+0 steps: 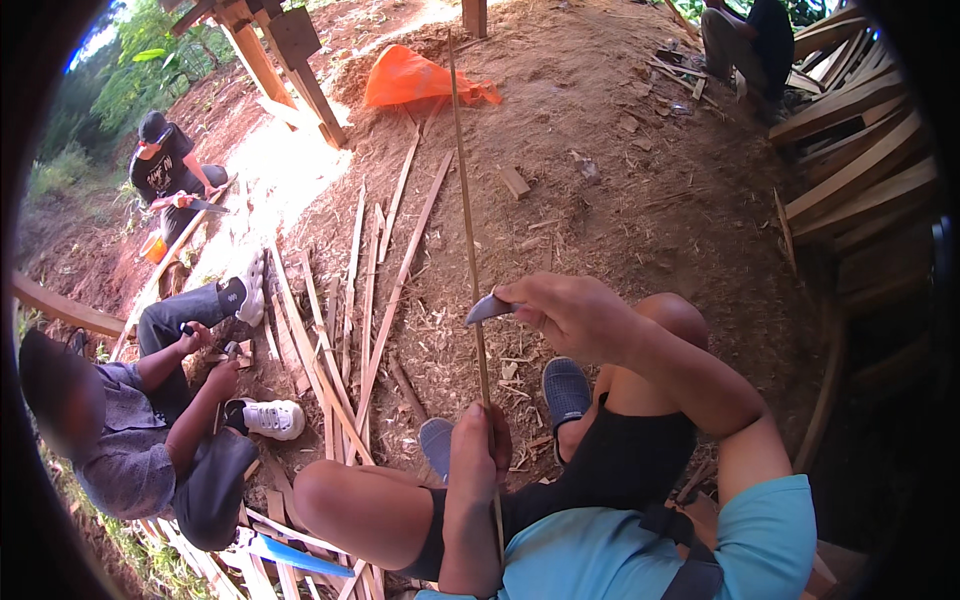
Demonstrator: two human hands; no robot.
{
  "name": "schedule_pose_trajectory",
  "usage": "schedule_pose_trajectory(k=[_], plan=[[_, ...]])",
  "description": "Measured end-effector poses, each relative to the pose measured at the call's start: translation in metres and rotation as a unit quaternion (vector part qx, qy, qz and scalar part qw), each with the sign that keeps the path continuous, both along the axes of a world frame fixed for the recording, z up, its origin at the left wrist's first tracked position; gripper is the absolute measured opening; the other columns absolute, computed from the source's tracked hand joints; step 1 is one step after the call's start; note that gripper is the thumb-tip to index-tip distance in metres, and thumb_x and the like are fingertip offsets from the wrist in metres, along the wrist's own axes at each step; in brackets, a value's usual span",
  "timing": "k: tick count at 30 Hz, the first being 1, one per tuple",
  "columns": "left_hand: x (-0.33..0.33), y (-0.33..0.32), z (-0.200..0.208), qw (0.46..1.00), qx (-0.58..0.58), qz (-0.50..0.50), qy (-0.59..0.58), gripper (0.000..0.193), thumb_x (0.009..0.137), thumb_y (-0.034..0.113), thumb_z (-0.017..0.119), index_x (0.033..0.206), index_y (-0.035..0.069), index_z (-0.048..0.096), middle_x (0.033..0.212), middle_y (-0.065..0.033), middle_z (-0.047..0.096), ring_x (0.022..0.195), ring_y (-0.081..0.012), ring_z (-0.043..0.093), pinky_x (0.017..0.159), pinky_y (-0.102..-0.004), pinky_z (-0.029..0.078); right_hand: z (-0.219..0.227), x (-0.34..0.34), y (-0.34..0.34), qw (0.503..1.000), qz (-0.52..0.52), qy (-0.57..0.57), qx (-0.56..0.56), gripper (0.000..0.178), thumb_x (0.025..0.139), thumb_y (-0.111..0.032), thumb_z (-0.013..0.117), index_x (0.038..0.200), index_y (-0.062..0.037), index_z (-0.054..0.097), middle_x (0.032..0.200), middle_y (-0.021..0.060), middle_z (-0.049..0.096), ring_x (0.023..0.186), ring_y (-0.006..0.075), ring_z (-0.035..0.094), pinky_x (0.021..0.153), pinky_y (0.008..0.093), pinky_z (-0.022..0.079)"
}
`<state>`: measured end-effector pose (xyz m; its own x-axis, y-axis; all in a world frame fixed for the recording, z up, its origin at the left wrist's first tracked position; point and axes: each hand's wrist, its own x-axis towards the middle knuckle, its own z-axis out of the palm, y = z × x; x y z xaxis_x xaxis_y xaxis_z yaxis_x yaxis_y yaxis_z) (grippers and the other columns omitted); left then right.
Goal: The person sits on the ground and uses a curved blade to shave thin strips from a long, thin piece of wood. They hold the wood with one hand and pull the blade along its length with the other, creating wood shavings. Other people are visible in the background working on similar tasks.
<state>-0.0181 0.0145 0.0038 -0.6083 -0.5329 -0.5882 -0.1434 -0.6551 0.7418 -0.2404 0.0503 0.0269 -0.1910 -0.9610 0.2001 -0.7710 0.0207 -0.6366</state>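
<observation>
A long thin wooden strip (466, 190) runs almost upright through the middle of the view, from my lap far out over the dirt. My left hand (478, 440) is wrapped around its lower part, between my knees. Above it, my right hand (565, 312) grips a knife, whose handle is mostly hidden in the fingers. The short, curved knife blade (490, 308) points left and lies across the strip, apparently touching it.
Long wooden strips (405, 255) lie on the dirt to my left, beside a seated co-worker (130, 430) holding a tool. Farther off, another person works with a saw (208, 205). An orange sheet (415, 78) lies ahead. Stacked planks (860, 185) stand at right, near a third person (745, 45).
</observation>
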Motion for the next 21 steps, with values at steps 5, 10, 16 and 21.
schedule_pose_trajectory(k=[5, 10, 16, 21], plan=[[0.006, 0.000, -0.005, 0.999, -0.037, -0.007, 0.009, 0.045, 0.101, 0.045, 0.033, 0.080, 0.009, 0.049, 0.046, 0.0023, 0.036, 0.035, -0.0080, 0.031, 0.033, -0.0240, 0.023, 0.005, 0.007, -0.003, 0.999, -0.017, 0.035, -0.011, 0.026, 0.092, -0.021, 0.057, 0.118, -0.0166, 0.056, 0.085, 0.0106, 0.061, 0.070, 0.0304, 0.065, 0.059, 0.0417, 0.052], [0.001, -0.003, 0.000, 0.999, -0.026, -0.006, 0.042, 0.043, 0.101, 0.044, 0.032, 0.082, 0.009, 0.049, 0.047, 0.0020, 0.036, 0.034, -0.0082, 0.030, 0.033, -0.0240, 0.023, 0.001, 0.015, -0.004, 0.996, -0.075, 0.051, -0.027, 0.032, 0.090, -0.010, 0.061, 0.121, -0.0131, 0.054, 0.088, 0.0106, 0.063, 0.071, 0.0276, 0.065, 0.060, 0.0379, 0.051], [0.007, 0.004, 0.008, 0.996, -0.033, -0.056, 0.054, 0.043, 0.101, 0.043, 0.032, 0.084, 0.008, 0.050, 0.047, -0.0003, 0.038, 0.034, -0.0089, 0.031, 0.033, -0.0238, 0.024, 0.008, -0.024, -0.017, 0.955, -0.253, 0.065, -0.141, 0.025, 0.096, -0.019, 0.054, 0.119, -0.0131, 0.054, 0.100, 0.0140, 0.065, 0.075, 0.0356, 0.065, 0.062, 0.0444, 0.051], [0.015, -0.007, 0.014, 0.998, -0.028, -0.020, 0.054, 0.044, 0.101, 0.044, 0.031, 0.083, 0.008, 0.051, 0.047, -0.0005, 0.039, 0.034, -0.0092, 0.031, 0.034, -0.0235, 0.024, 0.006, 0.027, 0.001, 0.997, -0.023, 0.021, -0.068, 0.028, 0.092, -0.015, 0.058, 0.121, -0.0149, 0.055, 0.091, 0.0102, 0.063, 0.075, 0.0321, 0.065, 0.060, 0.0410, 0.051]])
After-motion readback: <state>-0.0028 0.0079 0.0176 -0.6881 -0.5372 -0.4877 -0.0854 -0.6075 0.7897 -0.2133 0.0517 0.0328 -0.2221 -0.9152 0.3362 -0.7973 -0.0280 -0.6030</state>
